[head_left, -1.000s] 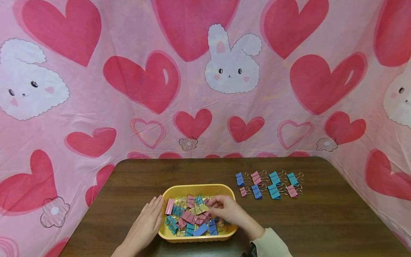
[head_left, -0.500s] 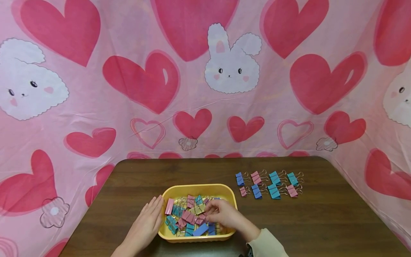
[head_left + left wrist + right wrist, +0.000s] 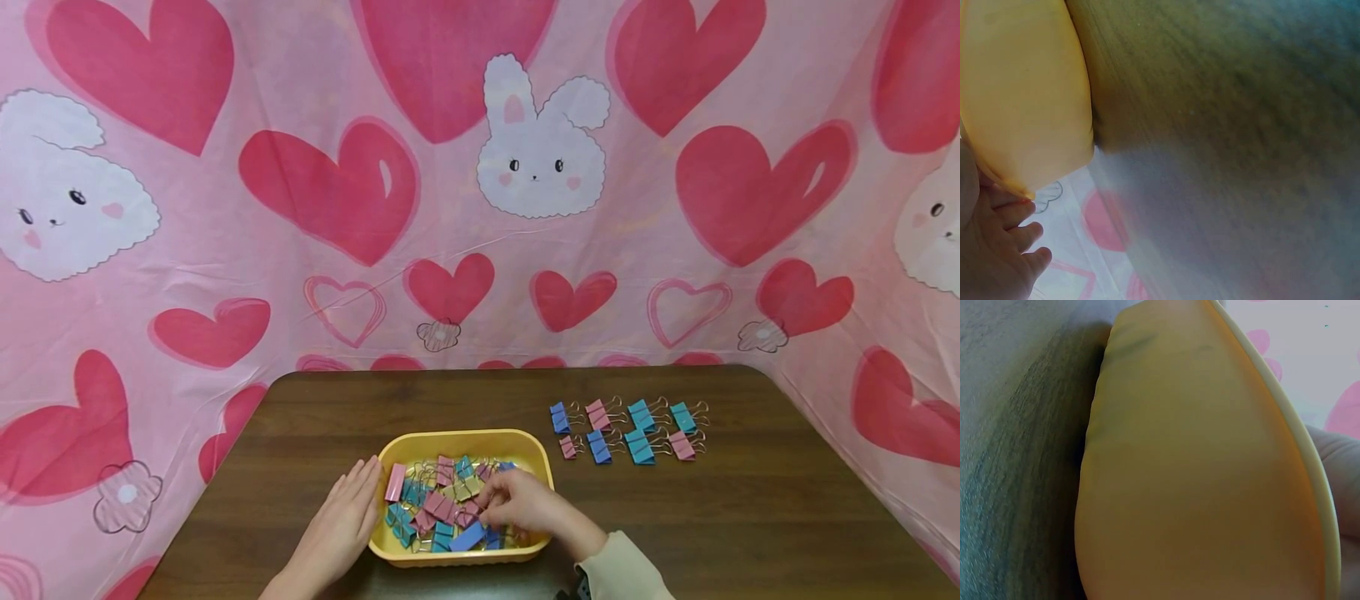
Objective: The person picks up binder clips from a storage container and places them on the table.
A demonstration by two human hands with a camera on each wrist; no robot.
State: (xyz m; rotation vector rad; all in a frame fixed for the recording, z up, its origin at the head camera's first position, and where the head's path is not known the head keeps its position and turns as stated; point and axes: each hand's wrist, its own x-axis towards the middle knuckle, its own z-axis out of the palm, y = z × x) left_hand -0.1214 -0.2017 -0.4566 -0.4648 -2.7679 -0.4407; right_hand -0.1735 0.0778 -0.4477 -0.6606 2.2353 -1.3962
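- Head view: right hand point(image 3: 521, 502) is sitting inside the yellow tray point(image 3: 450, 561), over its 3 o'clock half; 12 is pointing at the backdrop point(image 3: 450, 233).
- Right fingers are bending inward, thumb and index tips lying close together. Can't tell if they're pinching a clip; the hand is covering the contact. Right wrist view is showing only the tray's outer wall and part of the hand, so no help.
- Key relation, my read: blue clip point(image 3: 468, 537) is lying just off the right fingertips at about 7 o'clock, long axis running 8 to 2. Right hand is being the nearer one by far.
- Second blue clip point(image 3: 493, 540) is sitting around 5 o'clock from those tips, partly hidden. Pink clip point(image 3: 469, 511) is lying near 10, yellow clip point(image 3: 462, 489) near 11.
- Left hand point(image 3: 341, 518) is resting against the tray's 9 o'clock wall, fingers extending nearly straight, holding no clip.
- Eight more clips point(image 3: 641, 448) are lying on the table point(image 3: 750, 517) at about 2 o'clock from the tray, two rows of four, wire handles pointing roughly toward 3.
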